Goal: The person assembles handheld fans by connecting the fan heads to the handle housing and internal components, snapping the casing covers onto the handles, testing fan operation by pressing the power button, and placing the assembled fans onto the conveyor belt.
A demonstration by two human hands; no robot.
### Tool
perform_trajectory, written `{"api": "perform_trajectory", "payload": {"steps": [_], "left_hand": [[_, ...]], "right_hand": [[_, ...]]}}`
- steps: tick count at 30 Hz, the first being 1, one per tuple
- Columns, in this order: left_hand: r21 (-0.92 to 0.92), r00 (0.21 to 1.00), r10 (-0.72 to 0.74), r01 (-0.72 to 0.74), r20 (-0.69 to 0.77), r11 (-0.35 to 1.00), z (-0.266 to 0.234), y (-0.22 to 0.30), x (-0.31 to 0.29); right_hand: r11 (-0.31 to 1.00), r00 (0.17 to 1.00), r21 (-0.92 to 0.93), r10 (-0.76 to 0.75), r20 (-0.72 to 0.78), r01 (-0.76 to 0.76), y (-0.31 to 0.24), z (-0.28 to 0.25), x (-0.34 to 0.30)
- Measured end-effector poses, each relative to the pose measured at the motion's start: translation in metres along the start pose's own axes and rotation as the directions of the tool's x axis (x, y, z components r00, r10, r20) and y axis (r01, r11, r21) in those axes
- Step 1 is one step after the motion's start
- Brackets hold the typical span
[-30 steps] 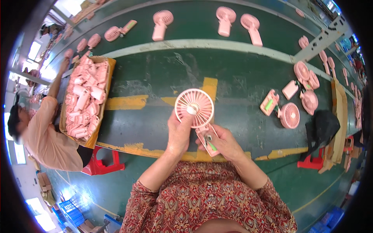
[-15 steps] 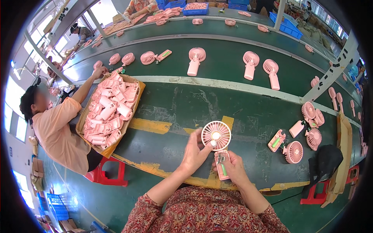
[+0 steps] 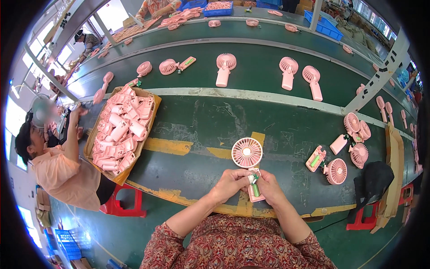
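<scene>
A pink handheld fan (image 3: 247, 152) lies in front of me, its round grille pointing away and its opened handle (image 3: 255, 197) toward me. The handle exposes a green battery cell. Closed around the handle's right side is my right hand (image 3: 271, 188). My left hand (image 3: 228, 185) pinches at a small green circuit board (image 3: 253, 178) at the handle's top, just below the fan head. The fingertips partly cover the board and its seat in the handle.
A carton (image 3: 152, 117) of pink handle shells stands at left, beside a co-worker (image 3: 60, 175). Several fan pieces (image 3: 336, 171) and a black cloth item (image 3: 375, 183) lie at right. Beyond a white rail (image 3: 215, 92), fans rest on the green belt (image 3: 260, 71).
My left hand has dropped from the fan head to the circuit board in the handle. My right hand remains on the handle. The co-worker's arm has drawn back from the belt.
</scene>
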State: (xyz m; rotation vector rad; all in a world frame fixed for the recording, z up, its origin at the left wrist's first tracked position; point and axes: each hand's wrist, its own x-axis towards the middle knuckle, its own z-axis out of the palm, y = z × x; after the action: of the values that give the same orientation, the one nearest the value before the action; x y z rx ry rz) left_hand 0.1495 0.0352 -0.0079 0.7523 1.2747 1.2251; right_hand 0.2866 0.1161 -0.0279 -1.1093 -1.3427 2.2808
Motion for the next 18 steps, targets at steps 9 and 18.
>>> {"api": "perform_trajectory", "payload": {"steps": [9,18], "left_hand": [[0.083,0.992,0.123,-0.121,-0.026,0.989,0.008,0.013,-0.003],[0.516,0.968,0.250,-0.229,0.031,0.825,0.005,0.022,-0.011]], "right_hand": [[0.999,0.999,0.019,-0.030,0.013,0.030,0.009,-0.005,0.005],[0.997,0.997,-0.024,-0.075,-0.015,0.075,0.011,-0.004,0.006]]}}
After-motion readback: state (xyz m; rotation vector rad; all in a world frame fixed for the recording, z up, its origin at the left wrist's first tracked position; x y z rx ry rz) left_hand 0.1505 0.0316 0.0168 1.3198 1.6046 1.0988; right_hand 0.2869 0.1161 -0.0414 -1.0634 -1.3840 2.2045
